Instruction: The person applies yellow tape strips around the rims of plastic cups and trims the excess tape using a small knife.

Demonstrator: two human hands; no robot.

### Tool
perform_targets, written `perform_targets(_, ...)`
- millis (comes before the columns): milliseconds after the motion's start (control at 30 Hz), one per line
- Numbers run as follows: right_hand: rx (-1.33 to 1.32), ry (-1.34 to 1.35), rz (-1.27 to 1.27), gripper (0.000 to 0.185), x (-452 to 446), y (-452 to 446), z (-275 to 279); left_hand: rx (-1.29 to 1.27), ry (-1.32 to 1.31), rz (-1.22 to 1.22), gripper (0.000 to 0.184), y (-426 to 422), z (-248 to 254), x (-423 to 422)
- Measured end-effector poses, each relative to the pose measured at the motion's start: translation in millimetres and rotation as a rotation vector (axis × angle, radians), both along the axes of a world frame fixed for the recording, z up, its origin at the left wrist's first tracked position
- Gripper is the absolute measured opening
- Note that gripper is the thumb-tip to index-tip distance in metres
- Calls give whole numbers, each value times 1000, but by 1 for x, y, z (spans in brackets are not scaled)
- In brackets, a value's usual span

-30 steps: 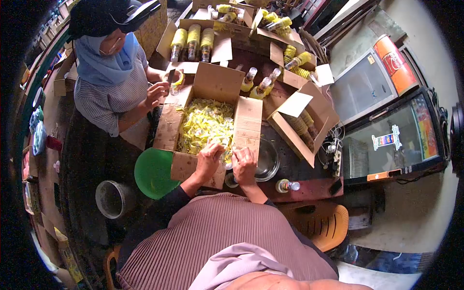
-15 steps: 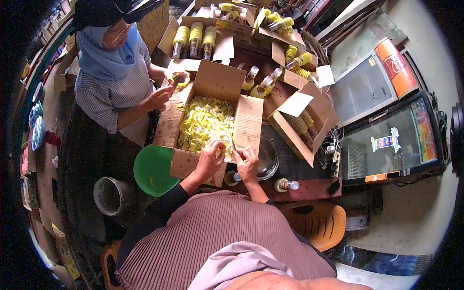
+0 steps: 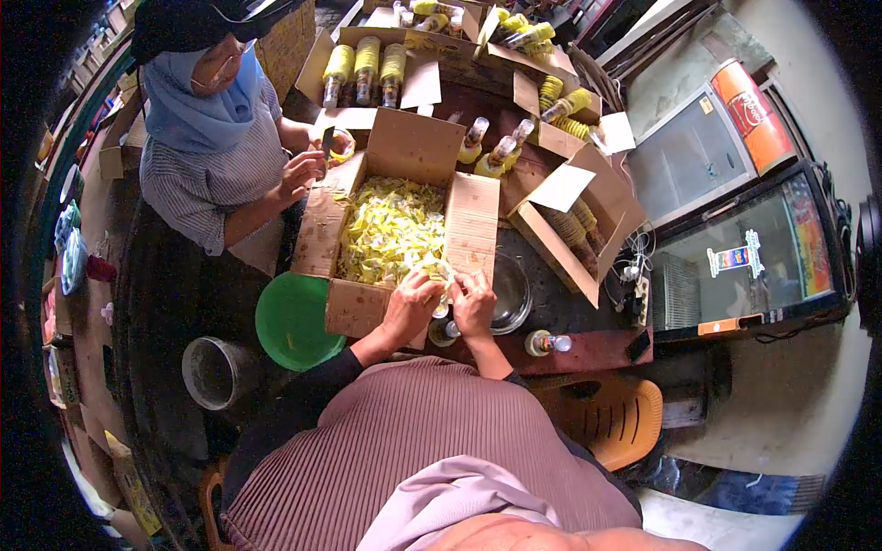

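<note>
My left hand (image 3: 410, 310) is closed at the near edge of an open cardboard box (image 3: 470, 219), its fingertips pinching a pale yellow-white strip (image 3: 449, 278). Beside it, my right hand (image 3: 474, 305) is also closed, its fingertips nearly meeting those of the left. What the right fingers grip is too small to make out. Yellow and white plastic scraps (image 3: 390, 230) fill the box below. A clear, yellow-banded container (image 3: 445, 332) stands just under my hands, partly hidden by them.
Across the box's left side, a co-worker's hands (image 3: 317, 165) hold a yellow ring and a dark tool. A green basin (image 3: 292, 321) and a grey bucket (image 3: 217, 372) lie left. A glass bowl (image 3: 512, 292) is at right, near a box of stacked cups (image 3: 577, 234). A yellow-topped container (image 3: 542, 343) lies near the table edge.
Both my hands have shifted slightly down and right, and a pale strip now shows between them. The co-worker's dark tool has turned upright beside the yellow ring.
</note>
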State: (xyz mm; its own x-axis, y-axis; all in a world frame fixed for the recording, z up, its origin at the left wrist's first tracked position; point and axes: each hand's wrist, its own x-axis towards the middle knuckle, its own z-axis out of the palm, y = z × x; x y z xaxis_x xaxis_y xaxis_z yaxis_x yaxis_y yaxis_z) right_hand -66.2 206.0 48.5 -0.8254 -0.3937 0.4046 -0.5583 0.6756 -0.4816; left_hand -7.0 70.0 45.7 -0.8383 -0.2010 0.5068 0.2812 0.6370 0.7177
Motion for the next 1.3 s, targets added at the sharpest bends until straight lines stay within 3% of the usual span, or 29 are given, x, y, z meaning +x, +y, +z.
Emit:
perform_targets(67, -189, -283, -78, 7, -2, -1, 6, 36, -1, 11, 8, -5, 3, -3)
perform_targets(200, -152, -111, 0, 6, 12, 3, 9, 53, -44, 91, 4, -13, 3, -4)
perform_targets(333, -119, -75, -7, 8, 9, 0, 5, 71, -10, -34, 7, -7, 4, 0)
perform_targets(400, -107, -112, -4, 7, 0, 1, 0, 52, -40, -104, 9, -6, 4, 2)
perform_targets(500, -345, -343, -18, 8, -1, -3, 10, 88, -4, -88, 14, -10, 4, -4)
perform_targets(633, -257, -122, 54, 11, 5, -1, 4, 27, 62, 3, 23, -14, 3, -5)
perform_targets(767, -253, -127, 92, 8, 10, 2, 6, 0, -53, 16, 24, -18, 5, -1)
perform_targets(867, -309, -217, -24, 9, 10, 8, 5, 8, -20, 76, 23, -20, 3, -3)
perform_targets(967, -210, 59, 71, 10, 15, 9, 16, -13, -4, 91, 20, -21, 1, -4)
perform_targets(1300, -103, 8, 92, 10, 11, 2, 11, 22, -23, 50, 12, -14, 1, -5)
